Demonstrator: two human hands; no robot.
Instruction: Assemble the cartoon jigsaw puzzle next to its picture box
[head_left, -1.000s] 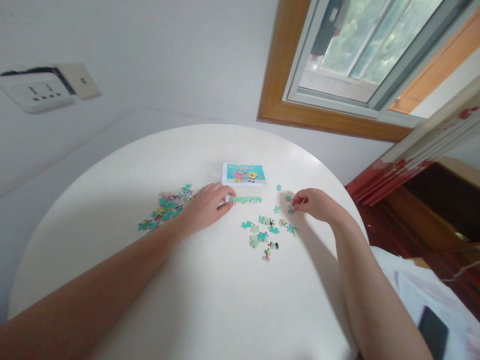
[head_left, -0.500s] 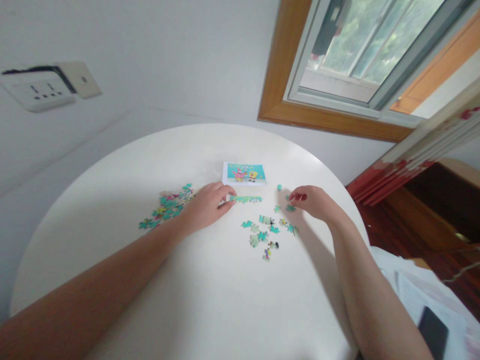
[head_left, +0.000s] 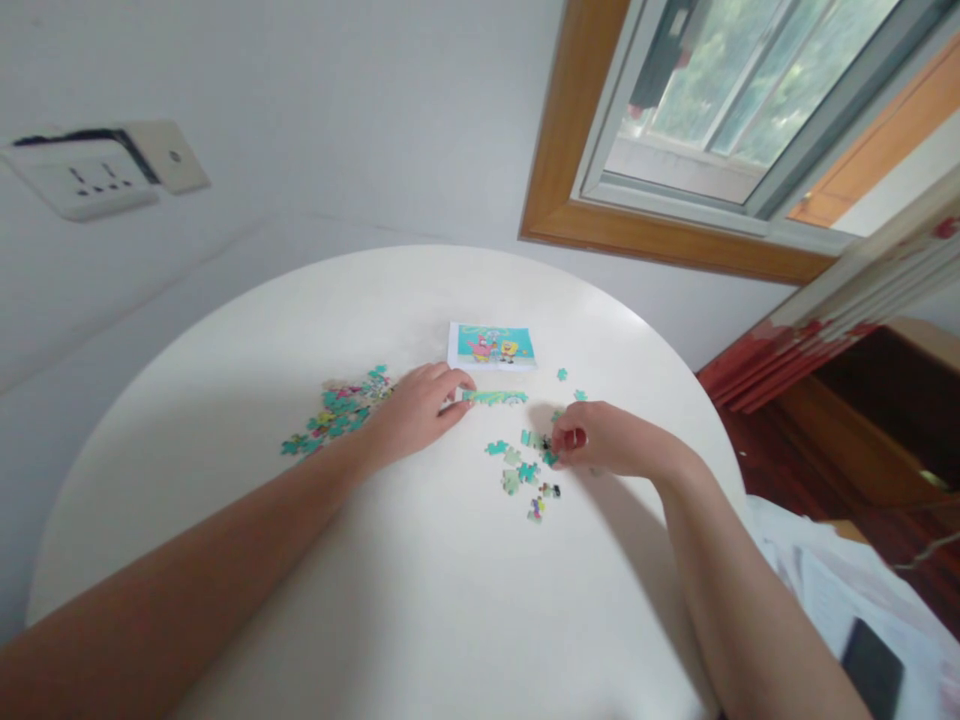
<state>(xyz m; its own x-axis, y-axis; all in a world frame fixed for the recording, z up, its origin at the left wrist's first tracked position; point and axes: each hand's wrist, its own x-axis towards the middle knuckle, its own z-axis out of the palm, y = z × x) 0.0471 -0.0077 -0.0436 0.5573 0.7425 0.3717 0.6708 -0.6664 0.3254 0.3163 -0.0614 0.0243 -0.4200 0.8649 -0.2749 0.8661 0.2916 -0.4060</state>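
My left hand rests on the table, thumb and forefinger apart and curved at the left end of a short assembled puzzle strip. Its wrist side partly covers a heap of loose jigsaw pieces. On the right, my right hand reaches down with thumb and forefinger pinched at a teal jigsaw piece; the fingertips hide part of it. Around these fingers lie several scattered pieces, among them a pale one and a teal one.
Behind the strip lies a picture card with cartoon figures. Two teal pieces lie beyond my right hand. The round white table meets the wall at the back, below a wood-framed window. Papers and a dark phone are at lower right.
My right hand has moved left and toward me, from the pieces at the right to the teal piece in the scattered group. My left hand has stayed at the strip's end.
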